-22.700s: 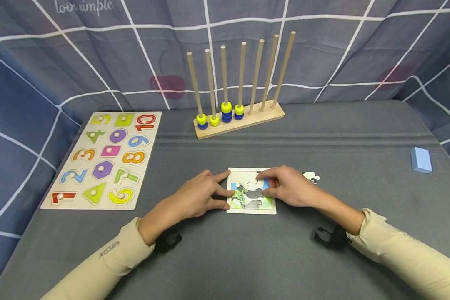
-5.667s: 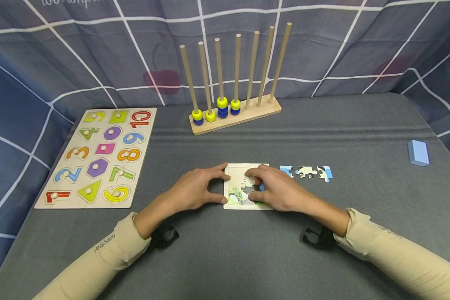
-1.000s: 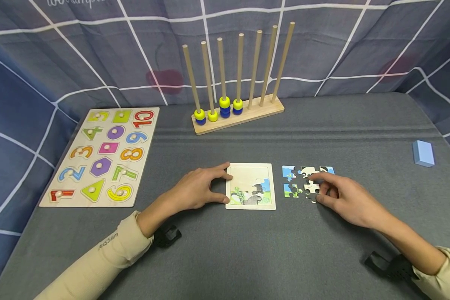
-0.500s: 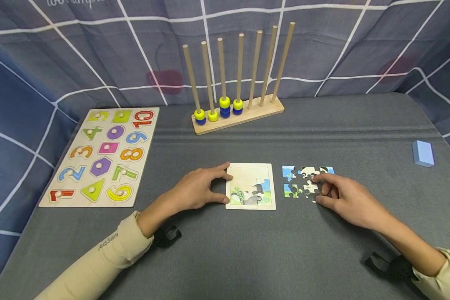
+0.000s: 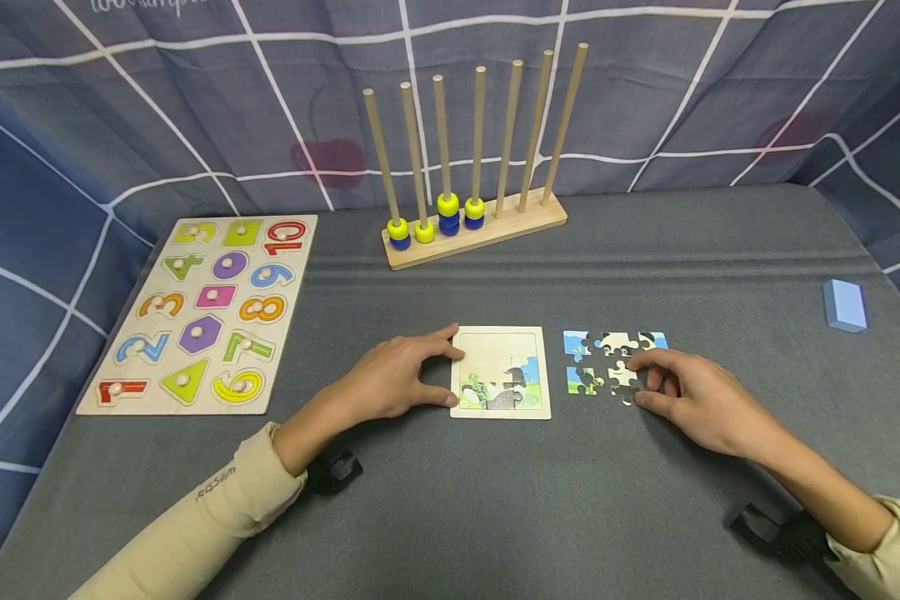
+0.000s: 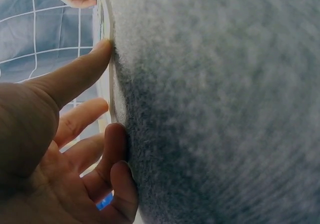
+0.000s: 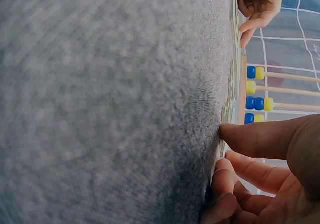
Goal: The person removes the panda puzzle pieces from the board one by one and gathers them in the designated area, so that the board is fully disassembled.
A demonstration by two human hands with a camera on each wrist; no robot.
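Note:
My left hand [image 5: 390, 379] rests its thumb and fingertips along the left edge of a wooden puzzle tray [image 5: 457, 333], its fingers fairly straight. Inside the tray, panda puzzle pieces [image 5: 502, 396] fill the bottom row, and one more sits above them at right. Right of the tray, loose pieces lie in two rows, among them a blue piece [image 5: 576, 343] and a green-blue piece [image 5: 581, 381]. My right hand [image 5: 693, 400] has thumb and index finger on the right side of a white-and-black puzzle piece [image 5: 619, 377], pinching it against the table; its right edge is partly hidden.
A number-and-shape peg board [image 5: 202, 312] lies at left. Behind the tray stands a wooden rack [image 5: 476, 242] with upright rods and yellow and blue beads. A light blue block [image 5: 844, 306] lies at far right. A checked cloth [image 5: 450, 50] hangs behind the table.
Over the longer span more pieces left the tray and lie in rows at right. In the last second my right fingers slid slightly right along the piece; my left hand stayed.

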